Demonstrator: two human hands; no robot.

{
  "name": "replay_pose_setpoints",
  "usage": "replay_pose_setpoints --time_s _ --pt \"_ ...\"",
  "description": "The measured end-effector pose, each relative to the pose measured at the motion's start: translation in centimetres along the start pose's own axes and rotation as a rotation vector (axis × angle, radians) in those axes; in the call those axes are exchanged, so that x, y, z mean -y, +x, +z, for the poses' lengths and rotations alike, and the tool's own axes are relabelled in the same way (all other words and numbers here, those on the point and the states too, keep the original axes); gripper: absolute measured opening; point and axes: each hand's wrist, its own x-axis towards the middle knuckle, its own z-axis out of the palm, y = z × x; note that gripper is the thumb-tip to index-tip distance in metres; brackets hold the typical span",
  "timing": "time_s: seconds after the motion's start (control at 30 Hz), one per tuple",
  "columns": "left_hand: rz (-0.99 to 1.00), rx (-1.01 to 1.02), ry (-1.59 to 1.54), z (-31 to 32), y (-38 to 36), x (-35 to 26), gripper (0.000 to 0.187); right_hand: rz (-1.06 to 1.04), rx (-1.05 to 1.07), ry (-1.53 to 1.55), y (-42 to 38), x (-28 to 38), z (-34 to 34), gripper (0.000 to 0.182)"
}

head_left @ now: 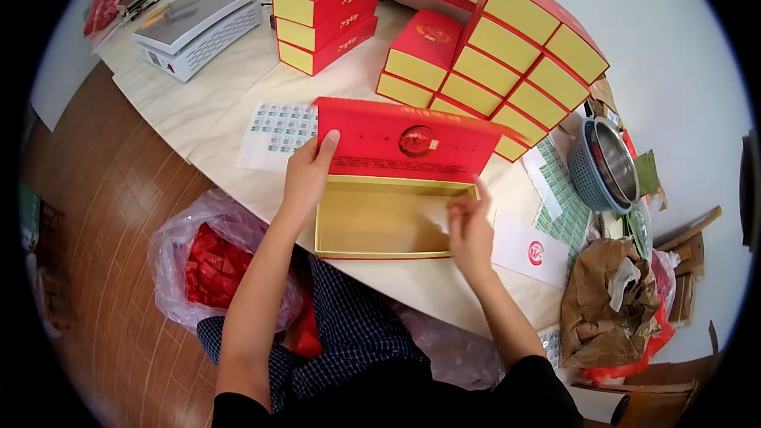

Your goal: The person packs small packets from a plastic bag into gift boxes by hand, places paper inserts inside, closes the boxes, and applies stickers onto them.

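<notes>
A red gift box (388,254) with a gold inside lies in front of me on the table, its hinged lid (372,143) raised. Printed on the lid is a round emblem with dark writing. My left hand (311,170) grips the lid's left end, thumb on the printed face. At the box's right end is my right hand (472,234), fingers curled and smeared by motion; whether they hold anything is hidden. The box's gold interior looks bare.
Red and yellow boxes stand stacked at the back (325,12) and right (515,55). Sticker sheets (281,131) lie left of the box. A scale (198,28), a basket with a metal bowl (606,162), brown paper (610,301) and a bag of red packets (214,265) surround the workspace.
</notes>
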Motion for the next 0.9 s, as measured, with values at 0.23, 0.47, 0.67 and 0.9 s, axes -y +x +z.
replay_pose_setpoints --time_s 0.23,0.47,0.67,0.9 --pt "-0.243 0.091 -0.239 0.8 3.5 2.3 0.051 -0.054 0.073 -0.18 0.3 0.4 0.4 0.042" --pt "-0.233 0.131 -0.493 1.0 2.6 2.2 0.047 -0.039 0.1 -0.242 1.3 0.2 0.5 0.029" --pt "0.097 -0.183 -0.112 -1.4 -1.9 1.7 0.032 -0.183 -0.1 -0.039 2.4 1.2 1.5 0.025" --pt "0.595 -0.25 -0.444 -7.7 -17.1 -8.2 0.018 -0.623 0.2 0.3 -4.6 7.2 5.1 0.038"
